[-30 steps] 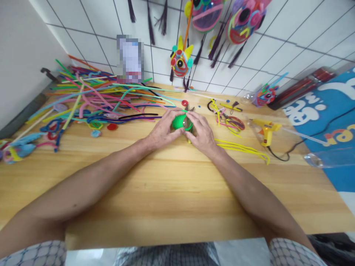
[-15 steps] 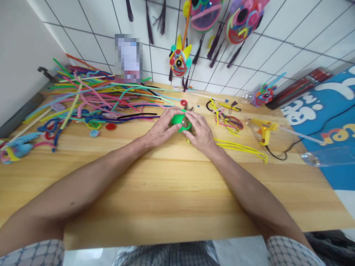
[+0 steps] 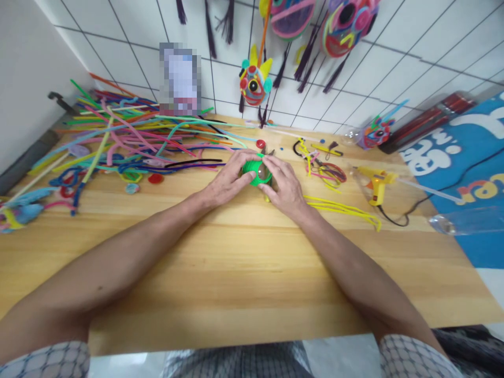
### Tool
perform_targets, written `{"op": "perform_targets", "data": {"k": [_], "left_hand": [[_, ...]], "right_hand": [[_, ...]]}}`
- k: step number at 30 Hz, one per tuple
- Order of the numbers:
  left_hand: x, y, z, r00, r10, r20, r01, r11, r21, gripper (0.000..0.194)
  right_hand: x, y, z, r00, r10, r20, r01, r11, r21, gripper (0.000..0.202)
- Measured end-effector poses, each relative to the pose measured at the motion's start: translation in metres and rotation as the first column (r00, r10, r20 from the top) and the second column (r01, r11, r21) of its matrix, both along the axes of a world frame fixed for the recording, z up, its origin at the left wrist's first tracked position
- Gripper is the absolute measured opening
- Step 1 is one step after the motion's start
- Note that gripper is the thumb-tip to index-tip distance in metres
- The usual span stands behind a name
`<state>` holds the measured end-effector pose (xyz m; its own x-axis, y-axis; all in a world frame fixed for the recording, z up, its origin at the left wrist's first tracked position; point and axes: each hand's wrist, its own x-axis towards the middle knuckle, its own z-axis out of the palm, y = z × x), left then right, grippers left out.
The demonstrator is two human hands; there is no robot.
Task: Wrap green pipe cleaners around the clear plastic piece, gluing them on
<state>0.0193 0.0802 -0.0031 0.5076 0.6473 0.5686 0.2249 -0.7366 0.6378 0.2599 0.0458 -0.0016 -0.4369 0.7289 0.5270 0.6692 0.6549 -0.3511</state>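
Note:
Both hands meet at the middle of the wooden table (image 3: 236,273), wrapped around a small round object covered in green pipe cleaner (image 3: 255,172). My left hand (image 3: 228,181) cups its left side with fingers curled over the top. My right hand (image 3: 284,186) presses against its right side. A clear patch shows on the green object between the fingers. Much of it is hidden by both hands.
A big heap of coloured pipe cleaners (image 3: 129,136) covers the far left. Yellow pipe cleaners (image 3: 342,210) lie to the right, beside a yellow glue gun (image 3: 376,184) with its black cord. Small red discs (image 3: 260,144) lie nearby. Colourful masks (image 3: 255,84) hang on the tiled wall.
Both hands stay closed on the green object with only slight finger shifts. The view has tilted a little.

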Motion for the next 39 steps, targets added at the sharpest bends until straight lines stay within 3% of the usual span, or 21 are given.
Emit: {"op": "perform_targets", "data": {"k": [14,33,39], "left_hand": [[0.0030,0.0000,-0.0015,1.000,0.021,-0.010,-0.020,0.998,0.058,0.047],[0.0020,0.0008,-0.0014,0.999,0.035,-0.033,-0.033,0.997,0.072,0.049],[0.0018,0.0012,-0.0028,0.999,0.028,-0.029,-0.025,0.995,0.092,0.044]], "right_hand": [[-0.0023,-0.0017,-0.0009,1.000,-0.008,0.009,0.007,0.998,0.065,0.065],[-0.0007,0.0036,-0.0072,0.994,-0.015,-0.109,0.015,1.000,0.000,0.081],[0.0015,0.0056,-0.0037,0.993,-0.001,-0.118,-0.003,0.999,-0.035,0.071]]}}
